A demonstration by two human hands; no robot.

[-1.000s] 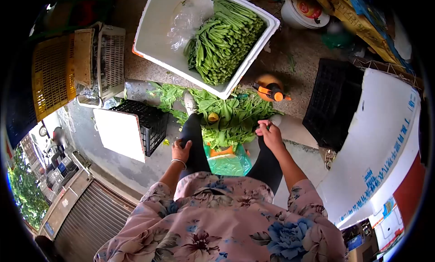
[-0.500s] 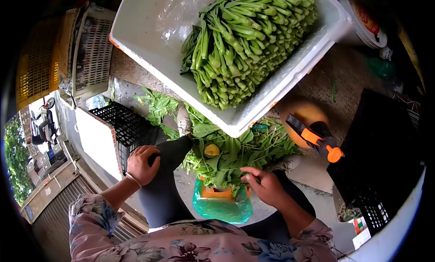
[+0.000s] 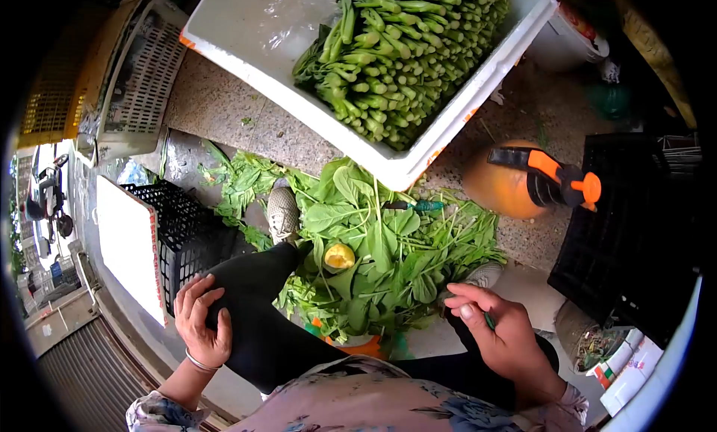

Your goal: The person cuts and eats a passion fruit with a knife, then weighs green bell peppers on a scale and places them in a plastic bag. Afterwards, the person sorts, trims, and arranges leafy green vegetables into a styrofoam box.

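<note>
Well, at the far left a white board stands against a black crate. The left hand is at the left knee, fingers loosely parted, nothing in them. Mid-view, loose leafy greens cover the ground between the shoes — a yellow piece on top — just below a white box of green stalks. The right hand curls narrowly around something small and green, mostly hidden, near the greens' right edge.

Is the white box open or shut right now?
Open: no lid covers the white box; the green stalks and clear plastic inside show from above.
</note>
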